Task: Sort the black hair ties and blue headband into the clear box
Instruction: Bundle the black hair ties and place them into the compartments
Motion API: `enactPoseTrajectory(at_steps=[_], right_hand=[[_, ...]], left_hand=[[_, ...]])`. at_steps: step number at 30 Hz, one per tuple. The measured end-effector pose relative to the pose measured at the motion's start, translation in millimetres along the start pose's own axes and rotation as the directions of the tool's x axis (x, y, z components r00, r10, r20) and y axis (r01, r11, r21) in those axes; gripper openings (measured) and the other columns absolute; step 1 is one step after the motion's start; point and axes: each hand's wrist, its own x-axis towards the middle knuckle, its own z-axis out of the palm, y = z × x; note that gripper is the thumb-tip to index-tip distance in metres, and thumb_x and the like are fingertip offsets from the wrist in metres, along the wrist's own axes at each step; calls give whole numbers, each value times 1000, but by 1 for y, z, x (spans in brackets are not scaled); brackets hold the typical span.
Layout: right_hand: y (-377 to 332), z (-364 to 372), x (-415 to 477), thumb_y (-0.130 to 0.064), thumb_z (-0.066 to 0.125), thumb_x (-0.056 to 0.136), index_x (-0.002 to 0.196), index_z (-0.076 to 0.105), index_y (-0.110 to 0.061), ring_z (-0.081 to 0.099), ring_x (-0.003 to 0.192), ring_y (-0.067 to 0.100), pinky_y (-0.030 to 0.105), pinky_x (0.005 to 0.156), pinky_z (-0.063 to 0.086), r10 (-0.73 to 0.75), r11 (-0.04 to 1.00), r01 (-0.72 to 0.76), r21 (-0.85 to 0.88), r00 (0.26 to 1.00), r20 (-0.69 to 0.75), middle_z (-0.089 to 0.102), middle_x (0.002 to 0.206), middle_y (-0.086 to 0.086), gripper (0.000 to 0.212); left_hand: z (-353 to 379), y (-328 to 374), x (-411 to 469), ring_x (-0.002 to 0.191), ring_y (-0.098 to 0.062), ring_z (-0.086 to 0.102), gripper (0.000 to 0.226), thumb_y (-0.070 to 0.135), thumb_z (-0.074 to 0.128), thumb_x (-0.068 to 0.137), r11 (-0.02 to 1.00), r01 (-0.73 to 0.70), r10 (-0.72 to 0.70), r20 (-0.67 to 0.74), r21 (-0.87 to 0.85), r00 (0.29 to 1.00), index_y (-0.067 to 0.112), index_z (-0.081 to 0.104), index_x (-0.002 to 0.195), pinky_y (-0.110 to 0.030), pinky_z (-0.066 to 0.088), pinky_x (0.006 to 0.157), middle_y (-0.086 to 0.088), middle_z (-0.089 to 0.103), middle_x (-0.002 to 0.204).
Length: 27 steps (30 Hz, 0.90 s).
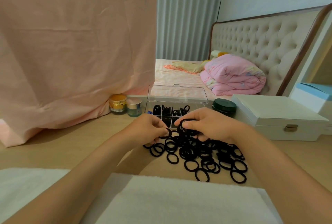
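A heap of black hair ties (201, 155) lies on the wooden table just in front of me. My right hand (206, 125) is closed around a bunch of black ties at the heap's far edge. My left hand (149, 128) pinches a single tie between thumb and fingers beside it. Behind both hands stands the clear box (177, 94) with its lid raised; several of its compartments hold black ties. A bit of the blue headband (148, 112) peeks out at the box's left end, mostly hidden by my left hand.
A gold jar (117, 103) and a pale green jar (134, 108) stand left of the box, a dark green tin (224, 107) to its right. A white case (280, 117) sits at the right. Pink cloth (71, 53) hangs at the left. White towels (179, 200) lie nearest me.
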Motion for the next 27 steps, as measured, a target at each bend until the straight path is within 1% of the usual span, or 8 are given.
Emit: enactPoseTrajectory(at_steps=[4,7,11,13,15,21,23,27], right_hand=[[-7,7,-1,-13,59,101,119,73,-22,52,50,1,18,49,39,-41,979,38,201,999,10,65,69,-6,24],[-7,19,5,-13,69,94,113,73,-15,58,51,5,17,43,39,-25,958,46,283,997,-77,72,71,-1,19],[3,25,12,-19,78,88,100,75,-11,60,50,5,16,41,40,55,944,17,328,977,-208,73,67,-2,15],[8,26,15,-21,80,85,97,75,-9,58,46,3,16,41,39,103,943,-11,332,960,-259,72,69,-2,18],[10,29,18,-22,81,85,98,72,-7,52,44,3,16,40,37,165,919,-58,389,955,-245,66,70,0,22],[8,28,18,-23,80,84,115,70,-5,45,52,6,13,36,34,238,766,-188,614,971,1,63,83,5,37],[8,21,16,-23,80,84,115,70,-9,47,52,6,14,39,37,219,814,-185,551,976,4,64,83,4,36],[7,6,10,-28,73,91,104,76,-23,56,53,2,20,54,48,66,994,-45,95,970,-235,69,77,-10,14]], left_hand=[[6,2,-1,70,-10,71,2,14,72,90,987,19,-30,-68,-157,997,15,74,90,-19,58,62,-3,76,85],[7,9,-5,74,-17,73,14,15,64,96,876,115,-73,105,-468,992,8,73,104,-25,62,68,-14,76,89],[1,14,-8,95,-27,74,26,19,50,103,724,233,-18,321,-649,947,2,66,114,-34,62,83,-18,76,98],[0,13,-9,103,-29,73,27,23,56,100,720,228,24,351,-656,936,3,66,116,-37,60,89,-16,76,101],[4,11,-9,102,-24,73,26,21,67,94,800,152,49,315,-581,948,8,69,117,-32,60,87,-11,77,105],[3,5,-5,72,-13,70,15,17,71,90,860,166,-37,267,-482,963,7,75,101,-21,58,63,-10,76,85],[-1,4,-4,74,-17,68,14,17,68,93,847,182,-53,263,-499,963,9,72,104,-25,58,63,-9,74,86],[-12,1,1,83,-21,72,18,17,61,96,908,201,-174,106,-367,979,9,68,111,-31,60,67,-11,69,107]])
